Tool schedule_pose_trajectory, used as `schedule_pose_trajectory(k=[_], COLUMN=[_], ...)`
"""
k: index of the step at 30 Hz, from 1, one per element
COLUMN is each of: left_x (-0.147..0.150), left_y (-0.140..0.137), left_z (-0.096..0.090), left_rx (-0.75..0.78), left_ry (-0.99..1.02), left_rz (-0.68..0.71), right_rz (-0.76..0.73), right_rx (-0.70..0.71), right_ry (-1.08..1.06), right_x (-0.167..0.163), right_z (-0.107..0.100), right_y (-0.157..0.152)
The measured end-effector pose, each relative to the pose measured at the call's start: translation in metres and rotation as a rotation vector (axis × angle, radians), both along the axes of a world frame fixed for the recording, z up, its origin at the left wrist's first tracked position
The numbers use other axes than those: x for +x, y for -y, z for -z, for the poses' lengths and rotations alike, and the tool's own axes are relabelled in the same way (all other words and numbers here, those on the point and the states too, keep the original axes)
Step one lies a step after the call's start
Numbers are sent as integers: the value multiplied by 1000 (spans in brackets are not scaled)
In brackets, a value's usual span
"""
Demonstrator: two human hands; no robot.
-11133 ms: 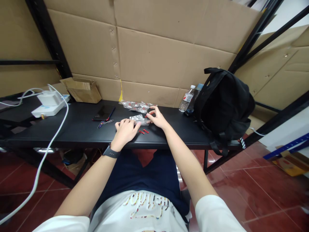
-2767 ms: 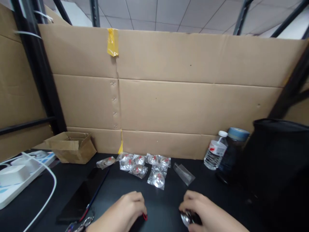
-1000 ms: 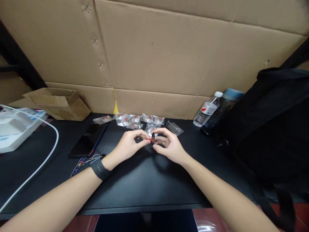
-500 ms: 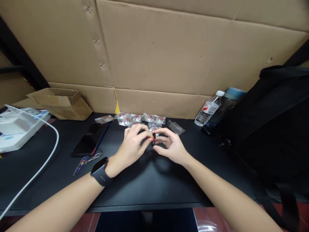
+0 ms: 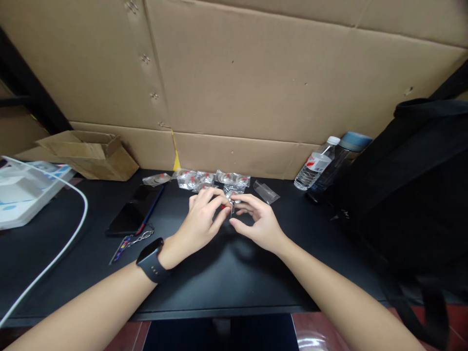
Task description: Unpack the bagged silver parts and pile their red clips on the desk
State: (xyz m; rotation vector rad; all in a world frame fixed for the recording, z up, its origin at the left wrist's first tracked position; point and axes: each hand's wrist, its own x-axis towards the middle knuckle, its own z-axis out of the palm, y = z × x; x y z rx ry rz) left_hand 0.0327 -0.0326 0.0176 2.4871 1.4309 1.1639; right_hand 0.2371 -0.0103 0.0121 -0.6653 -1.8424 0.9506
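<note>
Between my two hands, a thin, round, shiny disc (image 5: 232,209) with a red part stands on edge above the table; its exact kind cannot be made out. My left hand (image 5: 203,214), with a dark watch (image 5: 152,259) on the wrist, pinches the disc and its red part from the left. On the other side, my right hand (image 5: 260,222) grips the disc's rim with thumb and curled fingers. Just behind the hands lie several clear packets (image 5: 188,180) holding round silvery pieces with red bits. An empty-looking clear sleeve (image 5: 266,192) lies right of them.
At the left are a phone (image 5: 133,212), a keychain (image 5: 126,247), an open cardboard box (image 5: 97,155) and a white device with a cable (image 5: 82,222). A water bottle (image 5: 314,165), a blue-lidded bottle (image 5: 354,142) and a black bag (image 5: 420,195) stand right. A cardboard wall (image 5: 256,83) closes the back.
The disc has turned so that it shows nearly edge-on, and my right thumb has shifted slightly left to its lower rim. Both hands keep almost the same place.
</note>
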Motion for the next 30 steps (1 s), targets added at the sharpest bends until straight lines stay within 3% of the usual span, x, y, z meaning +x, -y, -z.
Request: schedule_pose_trajectory(k=[11,21,27,30], left_x=[-1,-1,-3,-4], left_y=[-2,-6,-10,-9], left_z=[2,3,4,4], left_rx=[-48,-302,-376,-322], left_ry=[36,487,512,473], left_rz=[11,194,172,178], right_rz=[14,4,-8,-17], right_rx=[124,102,104,109], right_ry=[65,72,87,81], right_x=[2,4,5,5], right_z=[-5,-9,-10,-10], right_y=[2,3,2,2])
